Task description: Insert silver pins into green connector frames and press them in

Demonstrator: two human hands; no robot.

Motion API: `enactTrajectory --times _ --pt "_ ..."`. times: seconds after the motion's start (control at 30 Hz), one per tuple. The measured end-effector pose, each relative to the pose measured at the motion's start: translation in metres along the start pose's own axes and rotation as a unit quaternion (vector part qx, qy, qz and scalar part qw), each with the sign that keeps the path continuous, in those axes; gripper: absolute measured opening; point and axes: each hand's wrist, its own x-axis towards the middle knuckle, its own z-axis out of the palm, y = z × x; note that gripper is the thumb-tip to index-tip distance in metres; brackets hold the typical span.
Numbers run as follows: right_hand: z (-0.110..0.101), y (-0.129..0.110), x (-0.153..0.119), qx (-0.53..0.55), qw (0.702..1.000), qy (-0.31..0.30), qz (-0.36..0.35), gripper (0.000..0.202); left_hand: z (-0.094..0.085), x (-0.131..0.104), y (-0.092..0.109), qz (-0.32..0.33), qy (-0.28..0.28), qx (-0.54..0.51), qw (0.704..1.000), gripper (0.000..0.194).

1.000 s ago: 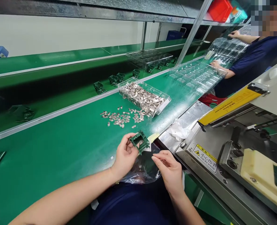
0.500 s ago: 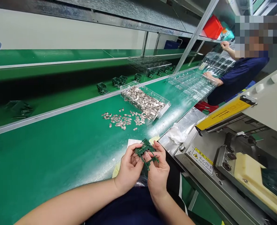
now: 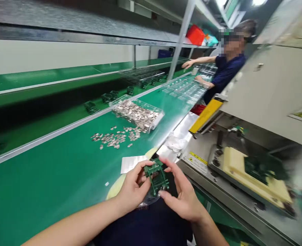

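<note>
Head view: your left hand [image 3: 132, 190] pinches the green plastic frame [image 3: 154, 168], right hand [image 3: 183, 195] spread-fingered; slackening could drop it.

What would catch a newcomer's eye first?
Probably the green frame low in the middle, between the person's left hand and right hand. Beyond, small metal pieces crowd a clear box and lie loose on the green bench. Right of centre, a yellow bar stands out on a machine.
</note>
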Motion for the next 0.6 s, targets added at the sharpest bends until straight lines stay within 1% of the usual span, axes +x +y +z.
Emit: enactTrajectory --times 0.03,0.07,0.13,0.17,0.2,0.23,0.27,0.3,0.33,0.37,0.4,0.43,0.47,0.5,0.53,0.57,0.6 --pt "-0.017 -0.007 -0.008 -0.049 0.999 -0.015 -0.018 0.068 0.005 0.005 0.005 0.005 -0.054 0.024 0.998 0.027" --pt "-0.033 -0.014 -0.018 -0.086 0.996 -0.013 -0.032 0.067 0.011 0.012 0.012 0.011 -0.115 0.046 0.992 0.026" --pt "-0.061 -0.027 -0.041 -0.128 0.99 0.037 -0.046 0.063 0.029 0.032 0.028 0.02 -0.257 0.069 0.964 0.032" --pt "-0.074 -0.032 -0.054 -0.137 0.986 0.079 -0.048 0.061 0.042 0.044 0.037 0.029 -0.324 0.067 0.943 0.038" --pt "-0.087 -0.036 -0.068 -0.142 0.979 0.139 -0.05 0.059 0.058 0.058 0.046 0.049 -0.372 0.064 0.925 0.044" --pt "-0.1 -0.038 -0.083 -0.149 0.963 0.221 -0.052 0.058 0.076 0.071 0.055 0.081 -0.396 0.066 0.912 0.051" --pt "-0.113 -0.04 -0.097 -0.155 0.933 0.32 -0.054 0.058 0.097 0.086 0.062 0.125 -0.397 0.076 0.906 0.057" --pt "-0.126 -0.042 -0.11 -0.159 0.888 0.429 -0.053 0.059 0.12 0.1 0.068 0.176 -0.377 0.095 0.904 0.063" --pt "-0.141 -0.042 -0.121 -0.161 0.831 0.529 -0.051 0.062 0.145 0.114 0.072 0.221 -0.35 0.122 0.902 0.068" --pt "-0.155 -0.043 -0.129 -0.159 0.779 0.605 -0.044 0.066 0.169 0.126 0.074 0.253 -0.335 0.149 0.895 0.076" --pt "-0.169 -0.042 -0.134 -0.158 0.738 0.655 -0.031 0.07 0.192 0.138 0.076 0.262 -0.329 0.171 0.891 0.082" --pt "-0.181 -0.042 -0.137 -0.157 0.715 0.681 -0.015 0.074 0.212 0.148 0.076 0.254 -0.335 0.186 0.888 0.085" --pt "-0.193 -0.041 -0.137 -0.159 0.708 0.689 0.003 0.077 0.228 0.155 0.077 0.239 -0.346 0.191 0.887 0.085" --pt "-0.202 -0.04 -0.134 -0.166 0.711 0.683 0.022 0.078 0.238 0.16 0.078 0.222 -0.355 0.186 0.889 0.083" --pt "-0.21 -0.039 -0.13 -0.177 0.72 0.67 0.038 0.078 0.242 0.162 0.079 0.211 -0.357 0.168 0.895 0.081" --pt "-0.216 -0.037 -0.125 -0.189 0.736 0.648 0.053 0.076 0.239 0.162 0.081 0.204 -0.347 0.139 0.905 0.078" --pt "-0.221 -0.035 -0.118 -0.208 0.753 0.621 0.065 0.074 0.229 0.16 0.083 0.2 -0.328 0.104 0.917 0.076"
